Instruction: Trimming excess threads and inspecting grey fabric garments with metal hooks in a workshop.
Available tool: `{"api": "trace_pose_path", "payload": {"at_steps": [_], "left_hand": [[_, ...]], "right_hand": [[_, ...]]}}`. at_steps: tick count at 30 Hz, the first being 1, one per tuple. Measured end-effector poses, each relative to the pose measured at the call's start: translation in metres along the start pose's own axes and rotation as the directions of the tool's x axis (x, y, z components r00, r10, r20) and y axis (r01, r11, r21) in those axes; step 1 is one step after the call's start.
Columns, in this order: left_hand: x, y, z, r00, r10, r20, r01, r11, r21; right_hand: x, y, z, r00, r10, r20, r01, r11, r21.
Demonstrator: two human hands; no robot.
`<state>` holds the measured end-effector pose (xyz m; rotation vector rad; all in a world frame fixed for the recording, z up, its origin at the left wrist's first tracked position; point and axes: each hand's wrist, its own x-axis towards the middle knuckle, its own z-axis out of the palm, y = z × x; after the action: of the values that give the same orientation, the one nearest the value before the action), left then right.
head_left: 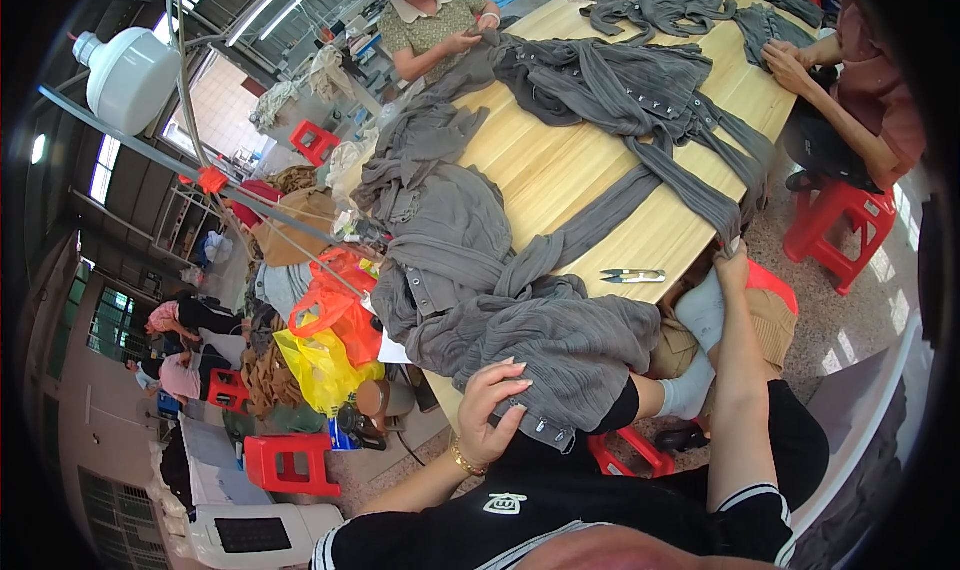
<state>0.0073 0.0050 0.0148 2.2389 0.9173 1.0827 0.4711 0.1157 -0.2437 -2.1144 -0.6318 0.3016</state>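
Observation:
My left hand (488,416) rests at the near edge of a dark grey crinkled garment (560,335), its fingers bent and apart. Below the fingers, a strip with buttons (543,427) hangs over my lap. Out to the right, my right hand (732,267) pinches the end of a long grey sleeve (690,182) at the table's edge. This sleeve runs back to a second heap of grey garments (610,80) with buttons. Another grey strip (600,215) crosses the table from the near garment. Small thread snips (633,276) lie between the two.
Across the wooden table (540,165), one person (430,25) handles grey cloth; another (850,100) works at the right. Red stools (845,230) stand around. Left of the table are a yellow bag (320,370), a red bag (340,305) and clothing piles. A pole with a white lamp (130,80) slants overhead.

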Motion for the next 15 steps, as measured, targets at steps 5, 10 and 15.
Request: {"api": "trace_pose_path", "payload": {"at_steps": [5,10,15], "left_hand": [[0.0,0.0,-0.003,1.0,0.015,0.004,-0.015,1.0,-0.002],[0.001,0.001,-0.006,1.0,0.022,0.012,-0.023,1.0,0.008],[0.003,-0.004,-0.006,0.999,0.019,0.028,-0.019,1.0,-0.015]], "right_hand": [[0.019,0.023,0.008,0.994,-0.083,0.072,0.079,0.995,0.055],[0.035,0.044,0.014,0.97,-0.151,0.192,0.118,0.978,0.175],[0.023,0.036,0.016,0.974,-0.199,0.107,0.189,0.977,0.101]]}}
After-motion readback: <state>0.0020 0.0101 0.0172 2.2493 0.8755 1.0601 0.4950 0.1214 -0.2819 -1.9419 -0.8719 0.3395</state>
